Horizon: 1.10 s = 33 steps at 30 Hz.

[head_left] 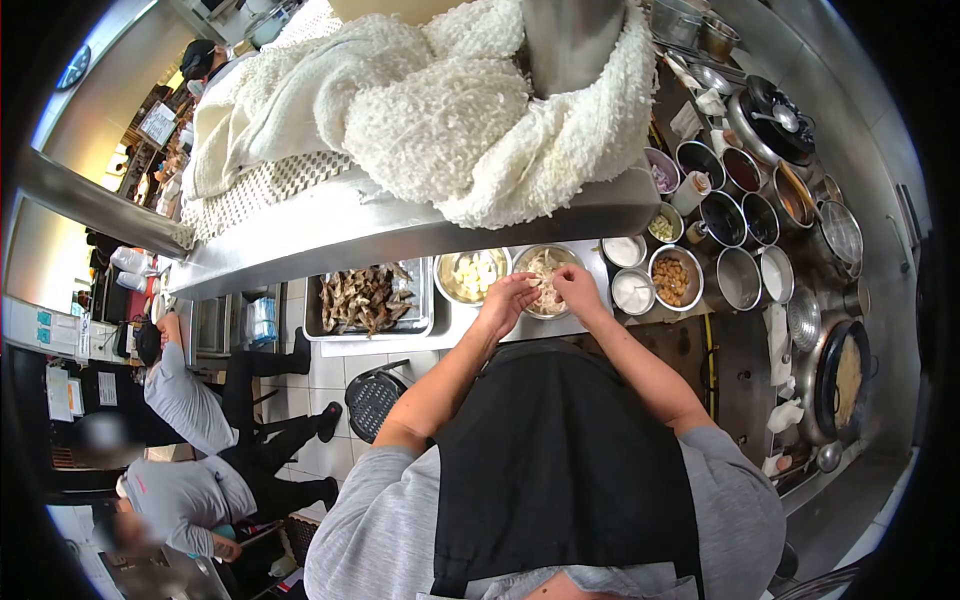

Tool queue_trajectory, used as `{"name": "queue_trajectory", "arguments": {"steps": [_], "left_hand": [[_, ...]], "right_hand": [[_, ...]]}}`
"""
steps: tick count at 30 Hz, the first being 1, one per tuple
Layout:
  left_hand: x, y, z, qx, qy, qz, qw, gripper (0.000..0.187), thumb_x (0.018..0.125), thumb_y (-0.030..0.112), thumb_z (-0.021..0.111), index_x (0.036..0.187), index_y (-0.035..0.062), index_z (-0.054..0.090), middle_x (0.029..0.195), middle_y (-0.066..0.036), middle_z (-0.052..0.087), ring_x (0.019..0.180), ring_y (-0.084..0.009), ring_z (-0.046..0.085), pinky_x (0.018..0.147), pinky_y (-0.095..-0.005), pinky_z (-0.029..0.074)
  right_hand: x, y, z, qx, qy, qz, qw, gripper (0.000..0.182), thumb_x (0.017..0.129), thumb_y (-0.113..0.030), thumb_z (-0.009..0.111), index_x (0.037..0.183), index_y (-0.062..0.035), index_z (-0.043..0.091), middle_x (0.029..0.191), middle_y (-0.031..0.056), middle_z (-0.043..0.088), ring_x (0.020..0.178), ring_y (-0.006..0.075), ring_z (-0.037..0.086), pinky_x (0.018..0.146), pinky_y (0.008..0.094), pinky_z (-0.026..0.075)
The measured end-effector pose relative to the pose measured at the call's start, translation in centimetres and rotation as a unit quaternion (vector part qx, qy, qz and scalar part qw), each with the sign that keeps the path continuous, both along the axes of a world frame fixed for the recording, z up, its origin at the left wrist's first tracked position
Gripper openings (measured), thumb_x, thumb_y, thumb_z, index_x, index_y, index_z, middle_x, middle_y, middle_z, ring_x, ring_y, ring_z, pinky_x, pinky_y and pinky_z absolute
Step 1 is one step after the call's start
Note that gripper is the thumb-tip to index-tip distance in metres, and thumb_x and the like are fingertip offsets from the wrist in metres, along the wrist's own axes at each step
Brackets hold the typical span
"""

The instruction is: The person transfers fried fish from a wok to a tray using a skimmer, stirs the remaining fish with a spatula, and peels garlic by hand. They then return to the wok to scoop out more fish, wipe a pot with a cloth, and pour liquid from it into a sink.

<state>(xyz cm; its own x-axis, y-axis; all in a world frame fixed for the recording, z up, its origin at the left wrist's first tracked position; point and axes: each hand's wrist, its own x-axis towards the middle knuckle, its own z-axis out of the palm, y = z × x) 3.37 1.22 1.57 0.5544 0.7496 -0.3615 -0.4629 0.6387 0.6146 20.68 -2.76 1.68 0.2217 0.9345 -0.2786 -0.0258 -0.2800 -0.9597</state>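
Observation:
My left hand (508, 304) is over the left rim of a metal bowl (530, 312) that holds pale shredded food (547, 268). Its fingers are curled together, with a small pale bit at the tips. Above the right side of that bowl is my right hand (580, 294), its fingers pinched; what they hold is too small to make out. Just left stands another metal bowl (440, 275) with pale yellow chunks (474, 274) in it. Further left, a metal tray (428, 322) carries a heap of dark brown pieces (362, 300).
A steel shelf (420, 235) draped with white towels (430, 120) juts over the counter. On the right are bowls of white powder (632, 290) and brown cubes (676, 278), several metal pots (740, 278) and a wide pan (845, 380). Two people (190, 400) are at lower left.

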Motion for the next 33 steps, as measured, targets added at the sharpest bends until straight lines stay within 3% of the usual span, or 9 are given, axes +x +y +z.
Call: {"name": "queue_trajectory", "arguments": {"steps": [4,6,9,14,16,19,26,33], "left_hand": [[0.2,0.1,0.0,0.031,0.070,-0.015,0.997,0.020,0.090,0.007,0.051,0.107,-0.0021,0.056,0.088,-0.009,0.061,0.077,-0.0180,0.062,0.077,-0.0298,0.054],[0.5,0.1,-0.1,0.078,0.122,-0.017,0.989,0.020,0.090,0.007,0.052,0.108,-0.0030,0.055,0.088,-0.009,0.061,0.077,-0.0174,0.062,0.076,-0.0298,0.054],[0.9,-0.3,0.1,0.171,0.196,-0.011,0.965,0.020,0.090,0.006,0.054,0.107,-0.0043,0.055,0.088,-0.009,0.063,0.076,-0.0151,0.063,0.073,-0.0278,0.055],[0.9,-0.4,-0.1,0.264,0.249,0.005,0.932,0.019,0.086,0.003,0.059,0.103,-0.0050,0.057,0.088,-0.009,0.065,0.076,-0.0123,0.063,0.069,-0.0250,0.053],[0.8,-0.3,0.2,0.332,0.306,-0.021,0.892,0.020,0.087,0.007,0.059,0.103,-0.0047,0.057,0.087,-0.008,0.065,0.078,-0.0121,0.062,0.070,-0.0246,0.052],[0.8,-0.5,0.8,0.345,0.335,-0.011,0.876,0.015,0.083,0.003,0.062,0.096,-0.0042,0.062,0.081,-0.008,0.067,0.074,-0.0113,0.063,0.067,-0.0240,0.051],[0.8,-0.7,1.1,0.334,0.348,-0.015,0.876,0.016,0.083,0.005,0.062,0.095,-0.0040,0.064,0.081,-0.009,0.068,0.074,-0.0111,0.063,0.067,-0.0240,0.051],[1.0,-0.9,1.1,0.270,0.285,-0.011,0.920,0.016,0.086,0.004,0.060,0.098,-0.0048,0.062,0.085,-0.010,0.066,0.076,-0.0121,0.063,0.070,-0.0244,0.052]], "right_hand": [[-0.3,0.1,-0.6,0.061,-0.042,-0.011,0.997,0.007,0.083,-0.009,0.056,0.084,-0.0020,0.057,0.070,0.0012,0.055,0.061,0.0092,0.054,0.054,0.0243,0.048],[-0.2,0.2,-1.1,0.137,-0.139,0.007,0.981,0.012,0.083,-0.012,0.058,0.088,-0.0011,0.060,0.073,0.0021,0.059,0.066,0.0091,0.057,0.057,0.0244,0.050],[-0.3,0.0,1.3,0.072,-0.133,0.067,0.986,0.016,0.083,-0.014,0.062,0.091,-0.0002,0.063,0.078,0.0036,0.063,0.070,0.0092,0.059,0.059,0.0243,0.049],[-0.5,-0.4,2.5,0.092,-0.119,0.111,0.982,0.017,0.083,-0.014,0.063,0.090,0.0011,0.065,0.079,0.0042,0.065,0.071,0.0089,0.059,0.064,0.0245,0.048],[-0.5,-0.4,2.7,0.095,-0.112,0.113,0.983,0.017,0.084,-0.014,0.062,0.090,0.0014,0.065,0.078,0.0041,0.065,0.071,0.0086,0.059,0.066,0.0245,0.048],[-0.4,-0.4,2.5,0.101,-0.162,0.119,0.975,0.016,0.084,-0.013,0.062,0.088,0.0018,0.066,0.076,0.0048,0.065,0.072,0.0078,0.059,0.066,0.0243,0.047],[-0.5,-0.6,2.8,0.116,-0.176,0.111,0.971,0.017,0.083,-0.014,0.061,0.086,0.0022,0.065,0.075,0.0061,0.065,0.067,0.0092,0.058,0.063,0.0254,0.047],[-0.2,-0.3,1.3,0.120,-0.120,0.109,0.979,0.015,0.084,-0.013,0.060,0.083,0.0025,0.062,0.073,0.0046,0.062,0.065,0.0096,0.058,0.060,0.0237,0.048]]}}
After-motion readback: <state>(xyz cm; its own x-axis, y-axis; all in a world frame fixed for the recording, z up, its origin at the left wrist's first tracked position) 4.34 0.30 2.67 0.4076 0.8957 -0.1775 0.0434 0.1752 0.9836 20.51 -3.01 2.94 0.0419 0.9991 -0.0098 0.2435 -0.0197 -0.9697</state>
